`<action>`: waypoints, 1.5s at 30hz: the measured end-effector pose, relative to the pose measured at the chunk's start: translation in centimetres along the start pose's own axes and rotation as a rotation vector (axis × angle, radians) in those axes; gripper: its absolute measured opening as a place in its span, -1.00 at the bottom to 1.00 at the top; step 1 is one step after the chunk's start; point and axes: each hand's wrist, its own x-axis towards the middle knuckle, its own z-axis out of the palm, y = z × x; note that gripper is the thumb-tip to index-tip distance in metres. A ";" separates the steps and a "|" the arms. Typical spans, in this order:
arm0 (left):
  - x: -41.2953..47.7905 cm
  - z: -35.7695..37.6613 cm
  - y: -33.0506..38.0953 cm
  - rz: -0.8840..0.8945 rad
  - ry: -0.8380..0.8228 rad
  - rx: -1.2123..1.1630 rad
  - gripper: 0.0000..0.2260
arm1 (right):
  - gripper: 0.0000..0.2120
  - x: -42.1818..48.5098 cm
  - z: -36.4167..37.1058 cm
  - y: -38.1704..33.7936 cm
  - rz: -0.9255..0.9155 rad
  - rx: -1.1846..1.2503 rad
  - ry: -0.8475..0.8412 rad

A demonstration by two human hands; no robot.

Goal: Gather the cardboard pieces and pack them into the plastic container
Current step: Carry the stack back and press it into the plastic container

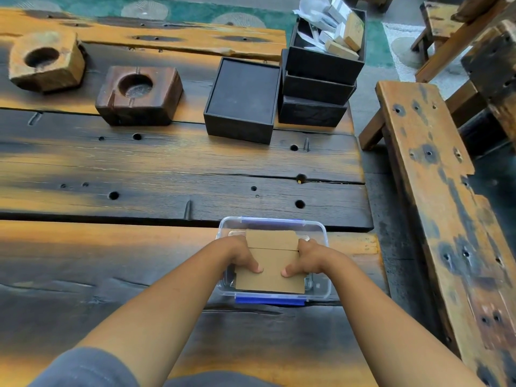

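A: From the head view, where are the cardboard pieces?

B: Inside the clear plastic container with blue latches, which sits on the wooden counter near its right edge. They look like a flat brown stack, with 1 seam running across between an upper and a lower piece.

A: And the hands?

B: Both are on the stack. The left hand is curled over the left edge with the thumb pressed flat on top; the right hand mirrors it on the right edge. Each is closed around an edge, neither spread open. How far the fingers reach underneath I cannot tell.

A: How will the cardboard handle?

B: My guess: light, stiff across its face, yet easy to crease if bent, and flat sheets slide over each other. Gripping opposite edges with thumbs on top seems the sound hold, keeping the stack square while it settles.

A: Any risk?

B: The stack nearly fills the container, so a corner may catch on the wall and buckle.

A: Anything else around?

B: Farther back, 2 wooden blocks with round hollows, a shut black box, and a stack of black trays holding packets that may include more cardboard; I cannot be sure
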 end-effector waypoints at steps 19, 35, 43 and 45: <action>0.5 -0.2 -0.5 0.057 -0.055 0.051 -0.27 | -0.11 0.1 -0.1 0.1 0.014 0.081 -0.034; 0.8 -0.9 -0.1 -0.029 -0.152 0.092 -0.15 | 0.02 0.2 -0.6 -0.2 0.059 -0.054 -0.054; 1.1 -0.1 -0.2 -0.051 -0.131 0.149 -0.16 | 0.01 0.3 -0.9 -0.4 0.063 -0.083 -0.097; 1.1 0.0 -0.1 -0.057 -0.127 0.151 -0.17 | 0.00 0.3 -0.7 -0.4 0.067 -0.108 -0.101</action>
